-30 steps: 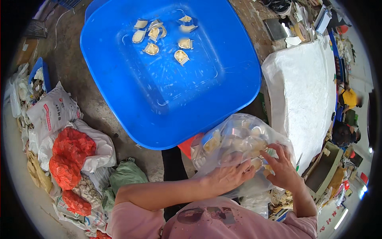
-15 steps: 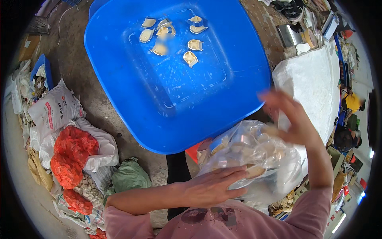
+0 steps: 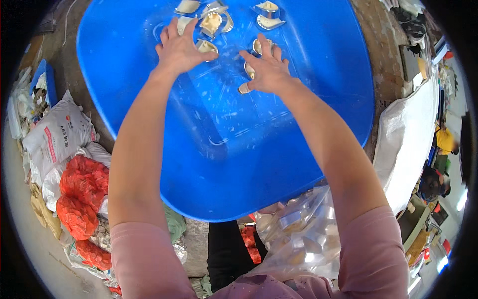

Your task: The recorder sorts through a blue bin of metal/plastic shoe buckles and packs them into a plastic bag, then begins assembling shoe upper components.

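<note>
Both hands are spread wide with fingers apart and neither is closed around anything: the left hand (image 3: pixel 178 56) is over one cluster of small parts, the right hand (image 3: pixel 273 74) over another, and whether any fingertip touches a part I cannot tell. Beneath them is the big blue tub (image 3: pixel 214 187), its sloped walls scuffed and probably slick. A clear plastic bag (image 3: pixel 303 246) bulging with similar-looking parts lies against the person's front, below the tub's near rim; it is limp and would likely give and slip under the fingers. Smallest are the loose curved pieces (image 3: pixel 211 23), cream with shiny silvery edges, scattered on the tub's floor towards its far side. They look light and stiff, likely hard plastic, with a glossy face that may slide and scratch; the edges offer the surest hold, pinched between thumb and fingers.
</note>
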Demonstrator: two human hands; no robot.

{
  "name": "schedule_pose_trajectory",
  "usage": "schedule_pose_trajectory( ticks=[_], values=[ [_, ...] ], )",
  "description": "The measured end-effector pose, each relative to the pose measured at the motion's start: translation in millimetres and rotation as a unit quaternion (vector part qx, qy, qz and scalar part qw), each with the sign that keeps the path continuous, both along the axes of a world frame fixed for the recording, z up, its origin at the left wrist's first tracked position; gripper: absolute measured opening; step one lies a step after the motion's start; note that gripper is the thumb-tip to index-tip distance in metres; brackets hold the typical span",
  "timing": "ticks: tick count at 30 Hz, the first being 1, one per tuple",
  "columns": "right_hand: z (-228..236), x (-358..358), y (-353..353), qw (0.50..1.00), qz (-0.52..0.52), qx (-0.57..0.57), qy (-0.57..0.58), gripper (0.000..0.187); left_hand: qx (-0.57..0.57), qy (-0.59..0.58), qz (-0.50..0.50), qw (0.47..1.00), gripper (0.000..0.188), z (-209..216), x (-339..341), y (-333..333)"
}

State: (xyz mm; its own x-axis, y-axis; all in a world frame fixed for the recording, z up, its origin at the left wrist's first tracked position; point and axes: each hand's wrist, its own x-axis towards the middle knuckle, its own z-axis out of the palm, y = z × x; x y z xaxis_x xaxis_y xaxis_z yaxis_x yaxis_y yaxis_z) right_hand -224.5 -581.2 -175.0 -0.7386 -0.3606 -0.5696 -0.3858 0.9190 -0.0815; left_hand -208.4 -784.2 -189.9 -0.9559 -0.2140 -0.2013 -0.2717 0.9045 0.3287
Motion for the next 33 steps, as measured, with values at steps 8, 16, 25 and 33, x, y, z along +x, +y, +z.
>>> schedule_pose_trajectory(
  ticks=[8,16,25,33],
  values=[
    [-14.9,6.5,24.4,0.995,0.054,-0.043,0.072,0.06,-0.003,0.0,0.026,1.0,0.099,-18.6,-3.0,19.1],
    [25.9,25.3,36.1,0.992,0.1,0.048,-0.056,0.059,-0.028,-0.002,-0.014,1.0,0.078,-8.6,68.1,45.0],
    [126.8,30.4,79.9,0.986,0.053,-0.053,-0.148,0.058,0.033,-0.022,-0.007,0.999,0.063,-5.2,127.0,42.9],
    [296.5,76.9,133.0,0.893,-0.02,-0.349,-0.284,0.059,0.272,-0.03,0.13,0.953,0.046,18.7,186.2,50.2]
  ],
)
